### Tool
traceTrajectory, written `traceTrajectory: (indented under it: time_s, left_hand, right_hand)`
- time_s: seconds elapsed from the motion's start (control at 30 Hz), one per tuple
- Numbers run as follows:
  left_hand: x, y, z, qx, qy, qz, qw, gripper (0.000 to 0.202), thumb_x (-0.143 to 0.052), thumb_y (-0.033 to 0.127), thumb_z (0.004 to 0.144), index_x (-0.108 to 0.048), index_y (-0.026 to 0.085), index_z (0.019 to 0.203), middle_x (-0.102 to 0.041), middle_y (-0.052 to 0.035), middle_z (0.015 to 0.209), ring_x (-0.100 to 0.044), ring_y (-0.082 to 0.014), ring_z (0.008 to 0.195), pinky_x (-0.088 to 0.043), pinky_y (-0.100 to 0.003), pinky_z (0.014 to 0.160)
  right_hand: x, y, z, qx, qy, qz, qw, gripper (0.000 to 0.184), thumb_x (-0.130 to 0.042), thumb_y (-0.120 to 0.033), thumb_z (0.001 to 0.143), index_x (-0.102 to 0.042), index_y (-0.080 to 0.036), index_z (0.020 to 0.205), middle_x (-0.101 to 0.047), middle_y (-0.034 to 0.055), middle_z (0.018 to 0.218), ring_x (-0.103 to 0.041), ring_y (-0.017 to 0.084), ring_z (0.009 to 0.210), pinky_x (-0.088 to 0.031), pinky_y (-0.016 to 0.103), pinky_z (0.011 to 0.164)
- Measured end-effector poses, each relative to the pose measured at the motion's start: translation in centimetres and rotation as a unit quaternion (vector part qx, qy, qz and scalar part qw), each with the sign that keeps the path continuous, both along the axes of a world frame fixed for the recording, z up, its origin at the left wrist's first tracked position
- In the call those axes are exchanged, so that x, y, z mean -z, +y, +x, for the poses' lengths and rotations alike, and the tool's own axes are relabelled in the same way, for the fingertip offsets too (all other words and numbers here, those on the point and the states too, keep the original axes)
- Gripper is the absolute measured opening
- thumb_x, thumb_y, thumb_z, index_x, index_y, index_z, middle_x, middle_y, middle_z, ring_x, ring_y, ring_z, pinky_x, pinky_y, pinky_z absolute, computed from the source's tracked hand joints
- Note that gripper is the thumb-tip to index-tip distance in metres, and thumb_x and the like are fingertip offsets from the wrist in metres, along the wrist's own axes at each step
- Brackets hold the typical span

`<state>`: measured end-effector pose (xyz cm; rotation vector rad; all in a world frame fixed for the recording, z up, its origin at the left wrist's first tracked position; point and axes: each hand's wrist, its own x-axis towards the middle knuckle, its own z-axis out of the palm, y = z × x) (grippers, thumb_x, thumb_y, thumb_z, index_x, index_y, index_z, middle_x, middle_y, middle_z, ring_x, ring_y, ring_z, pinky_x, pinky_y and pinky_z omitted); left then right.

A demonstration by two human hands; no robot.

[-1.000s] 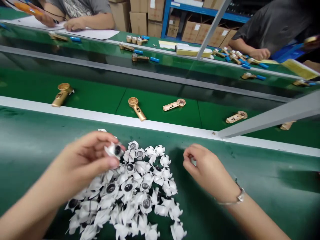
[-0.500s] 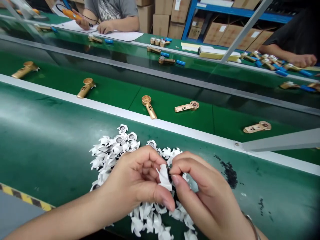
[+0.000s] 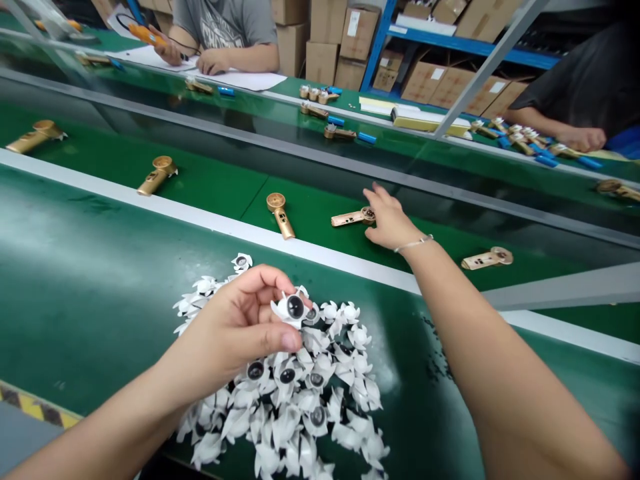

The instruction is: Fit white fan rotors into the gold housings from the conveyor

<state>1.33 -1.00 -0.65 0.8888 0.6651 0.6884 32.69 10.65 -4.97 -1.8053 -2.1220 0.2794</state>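
Petal-edged white plastic disc [image 3: 293, 308] with a black lens sits pinched in my left hand [image 3: 225, 327] at 8 o'clock; my open right hand [image 3: 393, 217], at 1 o'clock, lies just beside a long gold metal handle [image 3: 347, 217] lying crosswise, its round end toward that palm.

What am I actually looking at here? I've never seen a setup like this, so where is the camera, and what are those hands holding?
This view comes from a camera worn on a person's head, looking down at their own bare hands; no machine is handling anything. On the near green belt lies a heap of small white petal-shaped pieces with round black centres. The left hand holds one white piece between thumb and fingers. The right hand, wearing a thin bracelet, stretches past the white rail to the far green belt, beside a flat gold-coloured handle-shaped part.
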Motion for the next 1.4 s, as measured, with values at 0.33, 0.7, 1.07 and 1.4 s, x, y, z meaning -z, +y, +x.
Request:
traceTrajectory:
  time_s: [0.33,0.7,1.07,1.4]
  left_hand:
    - [0.2,1.0,-1.7,-0.002,-0.038,0.012,0.999,0.028,-0.077,0.017,0.085,-0.07,0.027,0.11,-0.071,-0.0005,0.116,-0.071,-0.0075,0.082,-0.061,-0.018,0.079]
    - [-0.9,-0.8,0.8,-0.028,0.055,0.254,0.965,0.053,-0.096,0.024,0.053,-0.079,0.03,0.103,-0.067,-0.0003,0.091,-0.064,-0.0089,0.071,-0.057,-0.015,0.067]
    - [-1.8,-1.0,0.9,-0.057,0.146,0.427,0.89,0.054,-0.094,0.03,0.054,-0.079,0.028,0.106,-0.072,-0.0036,0.084,-0.066,-0.0161,0.073,-0.056,-0.024,0.065]
    - [0.3,-4.2,0.9,-0.026,0.228,0.51,0.829,0.064,-0.054,0.026,0.1,-0.029,0.025,0.158,-0.051,-0.0109,0.152,-0.052,-0.0226,0.135,-0.041,-0.031,0.116]
  right_hand:
    - [-5.3,-10.0,-4.0,-0.063,0.081,0.029,0.994,0.04,-0.061,-0.019,0.082,-0.058,-0.019,0.121,-0.065,0.0093,0.111,-0.064,0.025,0.099,-0.053,0.036,0.086]
    - [-6.8,-19.5,-9.6,-0.036,0.486,-0.066,0.871,0.052,-0.086,-0.014,0.071,-0.067,-0.034,0.115,-0.073,0.0002,0.12,-0.071,0.021,0.109,-0.061,0.029,0.092]
    - [-6.0,-20.3,-9.9,-0.048,0.426,0.013,0.903,0.058,-0.085,-0.027,0.077,-0.065,-0.041,0.129,-0.071,0.0014,0.126,-0.07,0.025,0.112,-0.064,0.037,0.092]
    - [-4.8,-20.9,-11.0,0.022,0.366,0.078,0.927,0.049,-0.078,-0.034,0.084,-0.065,-0.037,0.131,-0.071,0.001,0.126,-0.07,0.021,0.11,-0.062,0.031,0.093]
